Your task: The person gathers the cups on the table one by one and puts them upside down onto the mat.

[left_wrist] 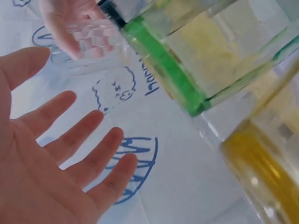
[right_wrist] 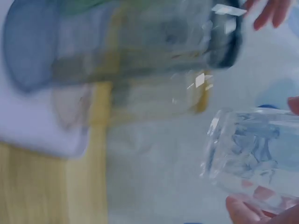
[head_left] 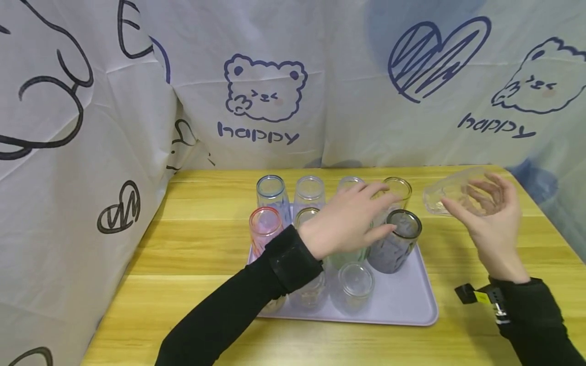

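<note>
A clear drinking glass (head_left: 439, 195), tipped nearly onto its side, is held up by my right hand (head_left: 496, 229) over the table's right side. The right wrist view shows its patterned wall and heavy base, with fingers and thumb curled round it. Over the glasses on the tray, my left hand (head_left: 343, 218) spreads its fingers and holds nothing; their tips overlap a dark grey glass (head_left: 389, 256) in the head view. A green-banded glass (left_wrist: 163, 65) and a yellow-banded glass (left_wrist: 261, 168) appear close by in the left wrist view.
A pale lilac tray (head_left: 405, 307) bears rows of glasses, among them a blue-rimmed glass (head_left: 270, 187), a red-rimmed glass (head_left: 264, 229) and a clear glass (head_left: 356, 282) in front. Beneath is a wooden table (head_left: 197, 300), with a printed cloth (head_left: 348, 117) hanging behind.
</note>
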`<action>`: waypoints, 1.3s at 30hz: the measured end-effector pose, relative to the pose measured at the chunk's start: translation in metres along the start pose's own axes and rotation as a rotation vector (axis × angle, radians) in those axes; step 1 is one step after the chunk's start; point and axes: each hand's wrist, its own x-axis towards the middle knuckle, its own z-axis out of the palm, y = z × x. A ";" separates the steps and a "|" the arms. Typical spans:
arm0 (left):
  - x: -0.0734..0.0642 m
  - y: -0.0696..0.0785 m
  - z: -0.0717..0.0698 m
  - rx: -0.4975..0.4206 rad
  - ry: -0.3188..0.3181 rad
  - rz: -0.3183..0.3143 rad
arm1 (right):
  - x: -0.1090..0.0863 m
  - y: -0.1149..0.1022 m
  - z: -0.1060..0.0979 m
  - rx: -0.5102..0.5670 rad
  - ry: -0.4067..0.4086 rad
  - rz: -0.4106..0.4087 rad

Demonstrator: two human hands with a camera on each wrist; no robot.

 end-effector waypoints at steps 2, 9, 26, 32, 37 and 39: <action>-0.004 0.000 -0.003 -0.024 0.040 0.012 | -0.005 -0.009 0.003 0.131 -0.003 -0.039; -0.014 0.001 -0.007 -0.124 0.199 0.069 | -0.027 -0.030 0.016 0.543 -0.134 -0.121; -0.019 0.011 0.004 -0.237 0.587 0.346 | -0.073 -0.017 0.038 0.874 -0.579 0.249; -0.018 0.014 0.010 -0.221 0.553 0.375 | -0.080 -0.017 0.048 0.952 -0.651 0.317; -0.019 0.015 0.015 -0.195 0.547 0.367 | -0.085 -0.018 0.050 0.870 -0.699 0.357; -0.019 0.014 0.015 -0.197 0.550 0.368 | -0.085 -0.017 0.050 0.879 -0.721 0.356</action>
